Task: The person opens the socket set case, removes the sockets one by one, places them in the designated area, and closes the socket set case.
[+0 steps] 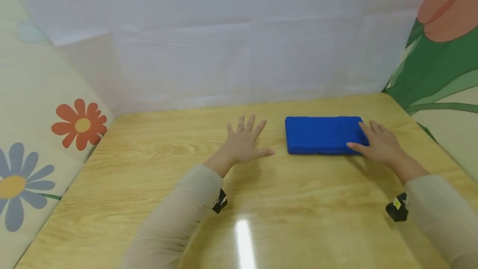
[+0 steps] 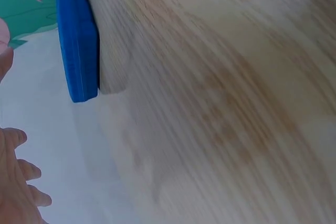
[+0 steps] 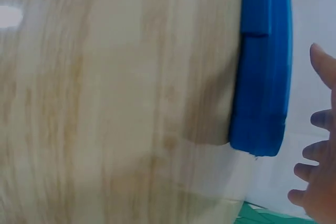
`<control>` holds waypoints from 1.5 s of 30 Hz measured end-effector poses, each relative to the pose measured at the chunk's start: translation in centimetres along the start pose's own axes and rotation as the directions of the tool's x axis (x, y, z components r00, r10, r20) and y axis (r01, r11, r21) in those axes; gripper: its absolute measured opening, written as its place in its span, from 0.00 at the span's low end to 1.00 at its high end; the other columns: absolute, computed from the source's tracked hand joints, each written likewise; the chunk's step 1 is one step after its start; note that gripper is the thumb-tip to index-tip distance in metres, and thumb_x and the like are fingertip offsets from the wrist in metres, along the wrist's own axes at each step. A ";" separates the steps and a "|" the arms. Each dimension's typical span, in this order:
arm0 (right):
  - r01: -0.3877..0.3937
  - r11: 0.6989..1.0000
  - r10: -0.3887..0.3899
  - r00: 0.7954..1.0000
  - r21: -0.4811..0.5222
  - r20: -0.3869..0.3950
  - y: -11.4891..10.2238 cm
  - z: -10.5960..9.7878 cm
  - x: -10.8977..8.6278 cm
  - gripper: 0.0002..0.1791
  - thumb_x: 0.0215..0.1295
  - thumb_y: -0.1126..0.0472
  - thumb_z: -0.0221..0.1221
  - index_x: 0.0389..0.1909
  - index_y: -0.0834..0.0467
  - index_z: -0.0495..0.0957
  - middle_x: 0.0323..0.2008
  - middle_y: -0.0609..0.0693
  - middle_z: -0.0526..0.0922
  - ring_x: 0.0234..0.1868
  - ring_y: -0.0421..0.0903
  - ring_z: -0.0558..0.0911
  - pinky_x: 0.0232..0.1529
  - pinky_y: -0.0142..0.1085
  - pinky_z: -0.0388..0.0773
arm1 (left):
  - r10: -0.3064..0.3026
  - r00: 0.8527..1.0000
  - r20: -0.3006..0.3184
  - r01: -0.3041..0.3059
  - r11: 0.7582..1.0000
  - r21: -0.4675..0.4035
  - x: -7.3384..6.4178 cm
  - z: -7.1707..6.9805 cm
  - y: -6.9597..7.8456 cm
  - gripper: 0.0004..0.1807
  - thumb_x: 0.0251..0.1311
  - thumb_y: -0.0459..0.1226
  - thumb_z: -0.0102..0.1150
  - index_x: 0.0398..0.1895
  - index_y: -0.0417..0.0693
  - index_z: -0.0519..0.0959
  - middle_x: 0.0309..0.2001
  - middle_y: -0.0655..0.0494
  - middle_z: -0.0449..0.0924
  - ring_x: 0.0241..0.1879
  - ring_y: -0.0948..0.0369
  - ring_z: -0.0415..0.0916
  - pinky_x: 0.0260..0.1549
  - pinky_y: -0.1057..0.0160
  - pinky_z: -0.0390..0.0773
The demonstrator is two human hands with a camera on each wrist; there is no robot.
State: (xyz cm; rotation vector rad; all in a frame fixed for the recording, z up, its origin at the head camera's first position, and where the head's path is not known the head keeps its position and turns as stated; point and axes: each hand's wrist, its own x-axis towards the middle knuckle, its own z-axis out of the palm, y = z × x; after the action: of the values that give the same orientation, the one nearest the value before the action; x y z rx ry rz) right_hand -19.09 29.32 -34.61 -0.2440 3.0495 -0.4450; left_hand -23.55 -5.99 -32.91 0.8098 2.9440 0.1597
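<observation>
A flat blue plastic case (image 1: 323,135) with its lid down lies on the wooden table, and a small latch shows on its front edge. To its left my left hand (image 1: 242,142) hovers with fingers spread, apart from the case and holding nothing. My right hand (image 1: 382,142) is at the right end of the case, its thumb and forefinger overlapping that end in the head view. In the right wrist view the fingers (image 3: 317,150) look apart from the blue case (image 3: 262,72). The left wrist view shows the case (image 2: 79,40) beyond the left fingers (image 2: 29,170).
The wooden table (image 1: 149,202) spreads under both arms. A white sheet (image 1: 239,53) hangs at its back edge. Flower-patterned cloth (image 1: 26,94) borders the left side, and more of it (image 1: 448,61) the right. A black wrist camera (image 1: 397,207) sits under the right sleeve.
</observation>
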 end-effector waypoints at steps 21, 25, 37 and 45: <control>-0.069 0.969 0.040 0.992 0.239 0.124 2.2 1.5 1.4 0.47 0.59 0.39 0.44 0.62 0.73 0.40 0.59 0.76 0.41 0.58 0.70 0.43 0.54 0.60 0.43 | 0.027 0.991 0.132 -0.028 1.000 0.010 5.6 2.5 4.9 0.45 0.49 0.67 0.33 0.67 0.60 0.37 0.67 0.49 0.30 0.63 0.46 0.29 0.54 0.38 0.41; -0.100 0.962 0.065 0.988 0.255 0.141 1.8 1.2 1.5 0.48 0.58 0.38 0.45 0.62 0.72 0.41 0.59 0.76 0.40 0.58 0.70 0.43 0.53 0.60 0.44 | 0.055 0.982 0.179 -0.053 0.998 -0.017 6.3 2.8 5.1 0.42 0.52 0.65 0.32 0.67 0.59 0.36 0.67 0.49 0.30 0.64 0.47 0.30 0.55 0.41 0.41; -0.130 0.945 0.092 0.987 0.301 0.135 1.0 1.3 2.1 0.47 0.59 0.41 0.47 0.62 0.73 0.38 0.59 0.76 0.40 0.58 0.70 0.43 0.55 0.59 0.45 | 0.108 0.974 0.201 -0.109 0.994 -0.007 7.1 3.5 5.6 0.37 0.59 0.57 0.34 0.67 0.48 0.43 0.66 0.43 0.35 0.64 0.52 0.36 0.58 0.50 0.49; -0.131 0.945 0.103 0.989 0.299 0.110 0.6 1.7 1.9 0.46 0.59 0.42 0.47 0.62 0.72 0.40 0.59 0.76 0.40 0.59 0.70 0.43 0.55 0.57 0.44 | 0.083 0.981 0.177 -0.071 0.995 -0.076 7.0 3.9 5.5 0.35 0.60 0.53 0.38 0.66 0.47 0.46 0.66 0.42 0.36 0.63 0.52 0.44 0.57 0.56 0.53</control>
State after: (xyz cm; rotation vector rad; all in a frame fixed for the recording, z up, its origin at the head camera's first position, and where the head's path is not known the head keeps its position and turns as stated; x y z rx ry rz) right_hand -20.95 29.13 -36.43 -0.0652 2.8307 -0.8587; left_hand -26.32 2.59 -36.44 0.8792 2.7247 0.1828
